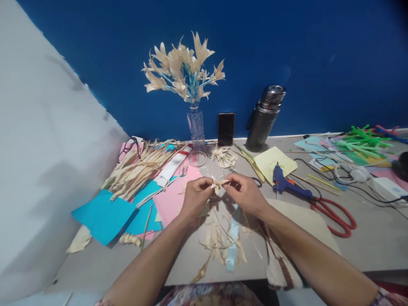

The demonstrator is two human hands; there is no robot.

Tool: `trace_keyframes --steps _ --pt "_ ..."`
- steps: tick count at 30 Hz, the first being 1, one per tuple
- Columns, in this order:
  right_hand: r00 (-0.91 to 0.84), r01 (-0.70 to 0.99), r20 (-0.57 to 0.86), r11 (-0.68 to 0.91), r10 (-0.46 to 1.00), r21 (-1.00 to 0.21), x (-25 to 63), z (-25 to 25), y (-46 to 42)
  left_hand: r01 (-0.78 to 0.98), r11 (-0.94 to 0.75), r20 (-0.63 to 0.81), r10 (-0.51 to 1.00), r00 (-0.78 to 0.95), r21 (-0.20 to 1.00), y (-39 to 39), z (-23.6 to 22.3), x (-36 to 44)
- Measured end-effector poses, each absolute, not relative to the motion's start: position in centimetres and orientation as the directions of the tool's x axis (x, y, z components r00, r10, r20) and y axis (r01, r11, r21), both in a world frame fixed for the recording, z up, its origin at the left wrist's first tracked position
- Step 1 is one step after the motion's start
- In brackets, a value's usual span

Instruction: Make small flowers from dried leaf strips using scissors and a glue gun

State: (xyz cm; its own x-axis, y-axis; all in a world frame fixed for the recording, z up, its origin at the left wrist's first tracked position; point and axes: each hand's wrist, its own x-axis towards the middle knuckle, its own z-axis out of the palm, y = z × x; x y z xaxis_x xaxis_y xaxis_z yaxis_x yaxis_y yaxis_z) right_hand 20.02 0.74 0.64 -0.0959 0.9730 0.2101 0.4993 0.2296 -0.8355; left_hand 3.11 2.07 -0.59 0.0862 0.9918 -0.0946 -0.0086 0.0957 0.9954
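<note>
Above the pale husk scraps [216, 242] on the table [87, 268], your left hand [196, 197] and right hand [247, 193] pinch opposite sides of one small husk flower [218, 182], probably to keep such thin material steady. The blue glue gun [287, 186] lies at your right, seemingly so that it is within easy reach.

– Is the flask [262, 123] metal?
– Looks it, glossy and smooth. The vase [195, 125] looks like clear, shiny plastic.
– The husks [140, 170] at left?
– Dry, rough; the near flower [218, 184] is matt, papery.
</note>
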Motion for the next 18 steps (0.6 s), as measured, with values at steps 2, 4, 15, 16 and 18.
trace_keyframes --steps 2,4,15,16,18 --pt "-0.112 0.499 0.198 0.228 0.974 -0.836 20.07 0.60 0.77 0.006 0.072 -0.072 0.993 0.095 0.997 2.16 -0.42 3.08" --pt "-0.131 0.486 0.183 0.224 0.974 -0.845 20.09 0.50 0.82 0.003 0.064 -0.064 0.993 0.104 0.998 2.21 -0.35 3.05" --pt "-0.169 0.293 0.105 0.152 0.980 -0.944 19.93 0.79 0.88 -0.002 0.041 -0.040 0.990 0.134 0.999 2.31 -0.87 3.00" --pt "-0.168 0.293 0.107 0.153 0.980 -0.944 19.91 0.79 0.88 -0.001 0.039 -0.038 0.990 0.133 0.999 2.30 -0.79 3.02" --pt "-0.165 0.310 0.127 0.174 0.978 -0.935 19.89 0.74 0.88 0.010 0.037 -0.038 0.991 0.127 0.999 2.28 -0.61 3.08"
